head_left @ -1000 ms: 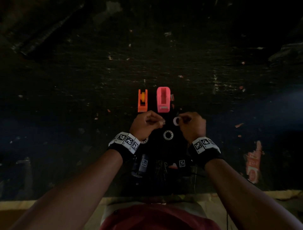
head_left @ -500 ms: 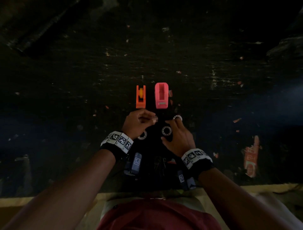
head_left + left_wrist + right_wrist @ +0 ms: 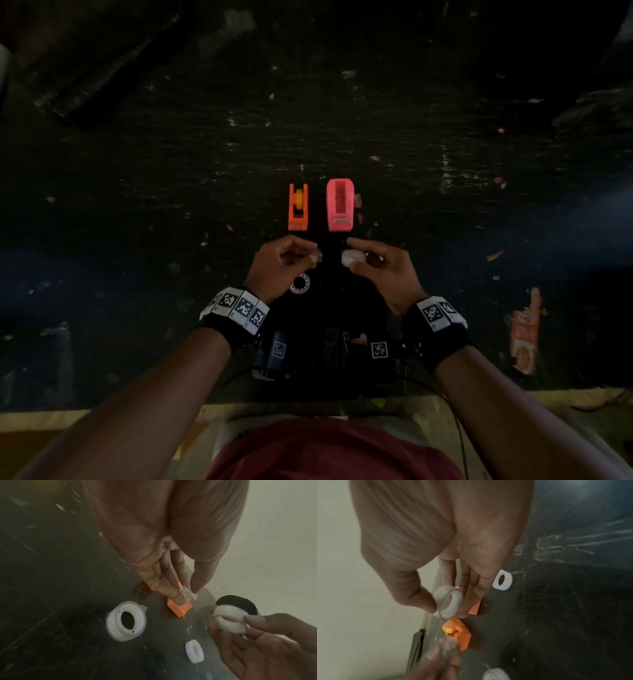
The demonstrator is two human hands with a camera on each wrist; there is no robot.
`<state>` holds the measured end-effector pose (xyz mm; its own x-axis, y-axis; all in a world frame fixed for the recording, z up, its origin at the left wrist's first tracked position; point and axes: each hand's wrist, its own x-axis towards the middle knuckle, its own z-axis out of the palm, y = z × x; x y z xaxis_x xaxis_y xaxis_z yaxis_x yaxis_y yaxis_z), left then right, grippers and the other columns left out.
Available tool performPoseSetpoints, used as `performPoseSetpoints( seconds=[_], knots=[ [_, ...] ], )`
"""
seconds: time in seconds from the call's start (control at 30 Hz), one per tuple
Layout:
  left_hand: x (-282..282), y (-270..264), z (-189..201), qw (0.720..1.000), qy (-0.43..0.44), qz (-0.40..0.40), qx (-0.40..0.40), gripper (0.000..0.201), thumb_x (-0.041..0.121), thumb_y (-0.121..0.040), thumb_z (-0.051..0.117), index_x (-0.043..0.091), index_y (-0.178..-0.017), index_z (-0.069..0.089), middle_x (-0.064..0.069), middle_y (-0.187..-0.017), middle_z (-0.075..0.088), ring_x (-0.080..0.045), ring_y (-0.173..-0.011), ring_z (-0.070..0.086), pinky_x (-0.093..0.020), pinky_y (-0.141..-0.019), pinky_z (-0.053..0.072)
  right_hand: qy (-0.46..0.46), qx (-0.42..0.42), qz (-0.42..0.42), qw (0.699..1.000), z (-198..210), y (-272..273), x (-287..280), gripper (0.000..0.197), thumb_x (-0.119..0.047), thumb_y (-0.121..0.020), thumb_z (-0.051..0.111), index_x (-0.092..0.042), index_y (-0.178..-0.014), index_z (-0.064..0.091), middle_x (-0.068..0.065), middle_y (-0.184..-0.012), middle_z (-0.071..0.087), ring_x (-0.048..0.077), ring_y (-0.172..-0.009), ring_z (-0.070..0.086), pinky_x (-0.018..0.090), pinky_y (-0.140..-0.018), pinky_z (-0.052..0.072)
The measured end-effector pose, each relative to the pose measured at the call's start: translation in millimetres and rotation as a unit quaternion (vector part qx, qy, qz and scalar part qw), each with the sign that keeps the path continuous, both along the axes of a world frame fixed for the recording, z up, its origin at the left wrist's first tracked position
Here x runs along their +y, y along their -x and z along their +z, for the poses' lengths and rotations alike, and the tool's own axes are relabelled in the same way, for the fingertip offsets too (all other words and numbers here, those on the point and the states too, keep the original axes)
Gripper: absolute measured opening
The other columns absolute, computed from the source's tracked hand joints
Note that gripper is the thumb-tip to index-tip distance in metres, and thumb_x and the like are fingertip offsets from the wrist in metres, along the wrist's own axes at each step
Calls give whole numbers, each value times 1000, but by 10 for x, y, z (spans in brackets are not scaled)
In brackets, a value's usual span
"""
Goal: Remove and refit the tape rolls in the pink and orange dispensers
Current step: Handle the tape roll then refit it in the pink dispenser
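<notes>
The orange dispenser (image 3: 298, 207) and the pink dispenser (image 3: 339, 205) stand side by side on the dark table, the pink one with an empty slot. Just in front of them, my right hand (image 3: 363, 257) holds a whitish tape roll (image 3: 350, 257) between thumb and fingers above the table; the right wrist view shows this tape roll (image 3: 448, 603) clearly. My left hand (image 3: 313, 256) pinches a small clear piece of tape (image 3: 186, 592) near the orange dispenser (image 3: 178, 608). A second, larger tape roll (image 3: 126, 620) lies flat on the table under my left hand.
A small white ring (image 3: 194, 651) lies on the table between my hands. The dark tabletop (image 3: 171, 205) is scuffed and flecked with scraps. A red label (image 3: 522, 339) lies at the right, and the table's near edge (image 3: 102, 411) runs by my body.
My right hand set the small white ring down, reached flat onto a roll on the table, and has now lifted that roll. My left hand kept its pinch and hardly moved.
</notes>
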<state>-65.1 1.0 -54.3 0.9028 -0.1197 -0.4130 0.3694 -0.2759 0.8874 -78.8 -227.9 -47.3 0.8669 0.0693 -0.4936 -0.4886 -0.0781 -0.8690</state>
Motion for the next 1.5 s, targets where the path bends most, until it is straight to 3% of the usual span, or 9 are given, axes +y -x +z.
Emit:
performPoseSetpoints(
  seconds=[0.1,0.2,0.43,0.7,0.87,1.1,1.27,1.37,1.5],
  knots=[
    [-45,2,63,1000,21,4,-9,21,3,-88,77,15,-106,76,-9,-106,80,-25,-102,77,-35,-94,60,24,-25,11,999,26,4,8,48,-3,-81,82,-15,-126,67,3,-114,76,8,-106,73,24,-90,56],
    [-89,5,124,999,41,0,-17,23,2,-89,77,17,-105,75,-8,-107,80,-22,-106,76,-32,-94,59,32,-41,3,999,62,24,29,42,-2,-78,84,-14,-115,68,1,-108,76,5,-99,73,22,-85,56],
    [-146,13,213,998,53,-10,-24,26,0,-91,73,22,-105,76,-2,-106,80,-12,-103,76,-28,-89,60,60,-92,50,993,188,12,19,40,-5,-82,81,-15,-120,73,-2,-117,70,6,-103,69,15,-87,55],
    [-184,51,276,998,55,-17,-28,27,-2,-92,70,23,-103,74,5,-102,77,-3,-95,75,-22,-81,58,-23,-59,14,998,208,16,4,42,6,-81,79,-7,-120,69,4,-116,73,14,-108,73,28,-94,59],
    [-207,58,283,998,63,-10,-26,27,-2,-92,70,22,-103,74,1,-104,77,-5,-94,75,-20,-80,57,-53,-55,5,997,161,22,-18,46,12,-80,77,-14,-117,69,17,-118,70,30,-104,75,45,-92,61],
    [-221,65,270,998,61,-14,-23,26,-1,-92,71,21,-106,75,-4,-107,79,-14,-99,76,-24,-83,57,-75,-58,-9,995,232,4,-25,34,6,-84,76,-5,-115,70,10,-113,73,21,-106,73,39,-95,59],
    [-228,84,269,998,56,-18,-20,31,1,-92,71,29,-102,75,-3,-105,79,-18,-97,77,-31,-87,58,-133,-21,-41,990,217,7,-10,26,3,-85,75,-14,-106,75,4,-106,74,34,-113,70,51,-98,57],
    [-238,90,299,998,57,-22,-17,28,3,-93,71,29,-102,75,-1,-103,79,-16,-94,77,-29,-84,58,-177,6,-68,982,268,-3,15,22,5,-92,65,-5,-111,71,14,-113,71,33,-111,68,46,-95,59],
    [-243,87,324,997,77,-20,-12,24,3,-95,69,24,-105,74,0,-100,80,-15,-91,78,-26,-81,58,-236,45,-79,968,302,-5,-8,36,8,-94,59,4,-129,61,24,-122,65,33,-111,68,36,-90,61]
  ],
)
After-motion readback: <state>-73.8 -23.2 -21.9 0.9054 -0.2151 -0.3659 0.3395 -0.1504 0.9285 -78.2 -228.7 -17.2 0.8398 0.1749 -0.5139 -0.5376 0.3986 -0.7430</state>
